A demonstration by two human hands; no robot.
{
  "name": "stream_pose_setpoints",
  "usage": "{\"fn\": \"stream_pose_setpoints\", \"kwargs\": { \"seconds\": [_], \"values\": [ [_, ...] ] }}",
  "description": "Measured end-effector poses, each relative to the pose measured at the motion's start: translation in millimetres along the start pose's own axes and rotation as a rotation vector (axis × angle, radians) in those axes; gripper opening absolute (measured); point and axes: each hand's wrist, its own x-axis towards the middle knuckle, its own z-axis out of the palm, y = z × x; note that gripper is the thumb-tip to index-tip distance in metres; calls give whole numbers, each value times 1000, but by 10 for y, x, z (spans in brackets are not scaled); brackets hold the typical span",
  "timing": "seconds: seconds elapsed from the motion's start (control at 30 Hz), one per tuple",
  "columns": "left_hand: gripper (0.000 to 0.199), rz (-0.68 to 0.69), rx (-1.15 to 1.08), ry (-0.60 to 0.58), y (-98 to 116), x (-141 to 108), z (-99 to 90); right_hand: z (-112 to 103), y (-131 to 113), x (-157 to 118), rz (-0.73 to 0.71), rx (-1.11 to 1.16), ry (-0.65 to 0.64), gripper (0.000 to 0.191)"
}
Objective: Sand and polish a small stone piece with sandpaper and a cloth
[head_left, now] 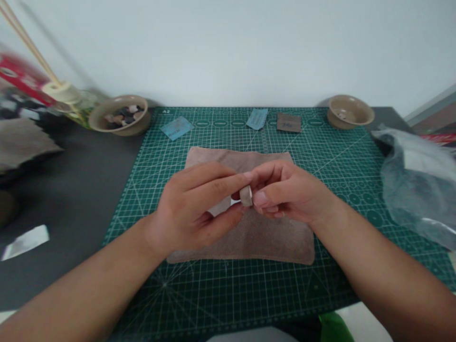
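Note:
Both hands meet above a brown cloth (270, 237) that lies on a green cutting mat (221, 285). Between their fingertips is a small beige piece (246, 195) with a pale edge. My left hand (199, 204) pinches it from the left with thumb and fingers. From the right, my right hand (285, 192) has its thumb and curled fingers against the same piece. A whitish patch shows behind my left fingers; what it is cannot be made out.
Behind the cloth lie two blue cards (177, 128) (257, 118) and a brown square (289, 122). A bowl of small pieces (121, 115) stands back left, another bowl (349, 112) back right. A plastic bag (420, 180) lies right, a diffuser bottle (64, 92) stands left.

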Motion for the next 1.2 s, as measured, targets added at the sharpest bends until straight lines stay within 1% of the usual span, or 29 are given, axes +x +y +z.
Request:
{"fn": "stream_pose_setpoints", "kwargs": {
  "seconds": [0.1, 0.33, 0.6, 0.77, 0.9, 1.2],
  "values": [
    [46, 11, -1, -4, -9, -1, -1, -3, 14, 2, -13, -25, 2, 14],
    [51, 18, -11, -10, -2, 15, -4, -4, 21, -13, -24, -44, 18, 21],
    [43, 41, -5, -15, -7, 24, 2, 10, 13, -12, -21, -51, 38, 26],
    [38, 79, -4, 0, -21, 24, 6, 12, 22, -3, -27, -24, 10, 27],
    [37, 95, 1, 3, -29, 17, 8, 11, 19, 1, -35, -20, 13, 24],
    [39, 87, -12, -11, -15, 29, -5, 4, 13, 4, -33, -25, 8, 21]
  ]
}}
